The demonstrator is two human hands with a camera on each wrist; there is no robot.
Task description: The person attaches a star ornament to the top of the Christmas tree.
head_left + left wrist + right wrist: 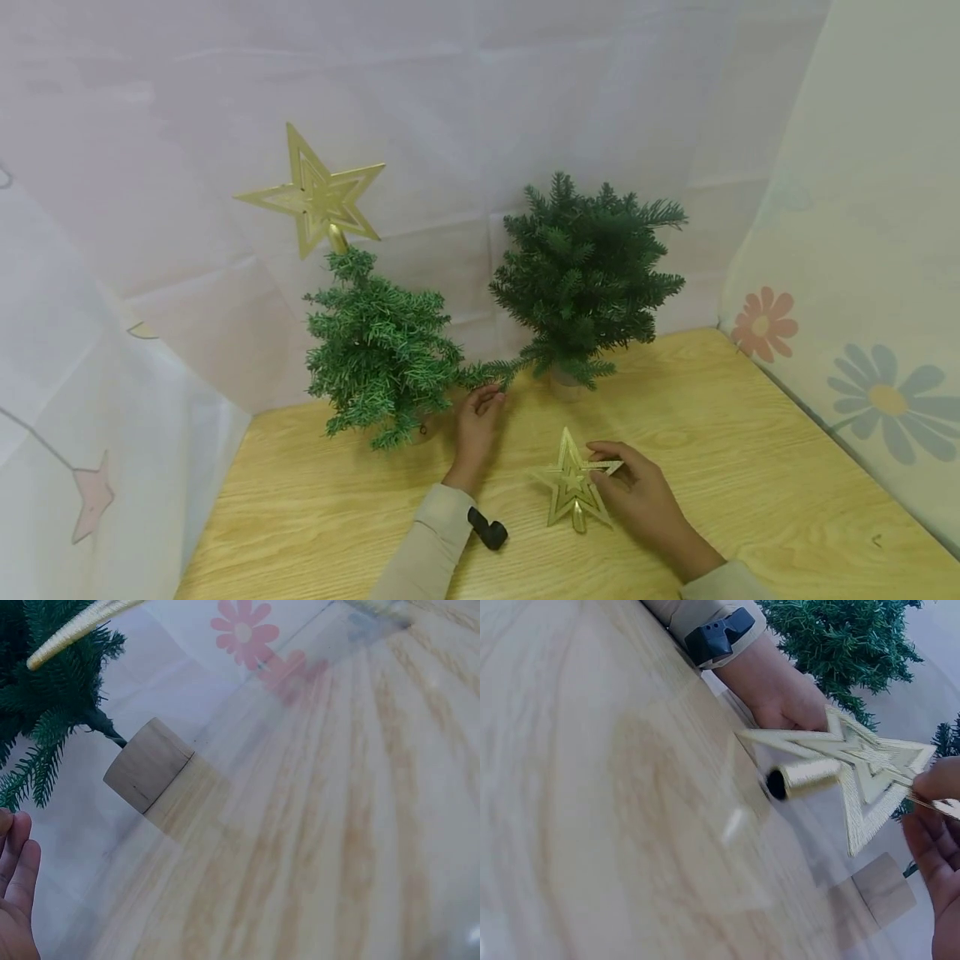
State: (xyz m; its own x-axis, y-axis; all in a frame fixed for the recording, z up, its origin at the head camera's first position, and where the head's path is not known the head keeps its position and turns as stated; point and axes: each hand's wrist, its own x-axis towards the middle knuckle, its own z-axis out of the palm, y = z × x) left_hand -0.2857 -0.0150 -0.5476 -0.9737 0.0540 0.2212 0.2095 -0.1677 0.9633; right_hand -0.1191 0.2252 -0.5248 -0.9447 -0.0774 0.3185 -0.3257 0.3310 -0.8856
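Observation:
A gold star tree topper (572, 482) with a hollow tube at its base is pinched by one arm between the thumb and fingers of my right hand (637, 492). In the right wrist view the star (862, 761) is held above the table, its tube end facing the camera. My left hand (476, 433) is by the low branches between two small artificial trees, fingers loosely bent; whether they touch a branch cannot be made out. The lighter green tree (382, 350) carries a larger gold star (318, 196), tilted left. The darker tree (588, 275) has a bare top.
Both trees stand at the back of the wooden table (300, 517). The darker one has a round wooden base (148, 765). Pale cloth (450, 108) hangs behind, and a flower-printed sheet (885, 400) borders the right side.

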